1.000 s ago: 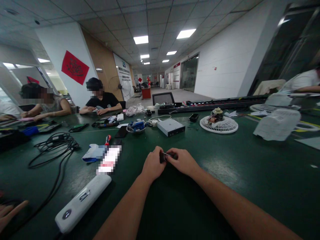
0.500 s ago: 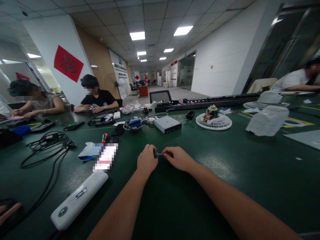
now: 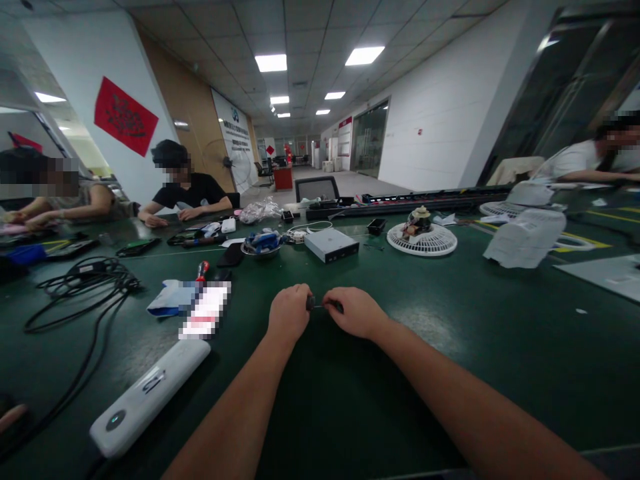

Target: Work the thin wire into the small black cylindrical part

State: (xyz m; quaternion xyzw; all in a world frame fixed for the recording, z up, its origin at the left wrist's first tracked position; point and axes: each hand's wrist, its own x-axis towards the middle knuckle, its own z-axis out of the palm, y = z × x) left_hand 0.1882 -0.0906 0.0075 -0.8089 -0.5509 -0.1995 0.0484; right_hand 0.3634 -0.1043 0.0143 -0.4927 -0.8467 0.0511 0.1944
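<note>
Near the middle of the green table, my left hand (image 3: pixel 289 312) is closed around a small dark part (image 3: pixel 311 303), whose end sticks out past the fingers. A thin metal rod (image 3: pixel 319 307) runs from that part toward my right hand (image 3: pixel 357 312), which pinches its far end with thumb and fingertips. Most of the dark part is hidden, so its kind cannot be made out. Beyond the hands lies a silver optical disc drive (image 3: pixel 330 244). A red-handled screwdriver (image 3: pixel 202 271) and a blue and white cloth (image 3: pixel 173 298) rest left of my left hand.
A long white device (image 3: pixel 150 400) lies at front left, with black cables (image 3: pixel 93 283) behind it. A bowl of blue parts (image 3: pixel 263 243), a white fan grille (image 3: pixel 423 241) and white plastic housings (image 3: pixel 525 237) stand farther back. Other people (image 3: pixel 187 193) sit around the table.
My view has turned slightly right and down. The hands have drawn a little closer together, and less of the rod shows between them. Both keep their hold.
</note>
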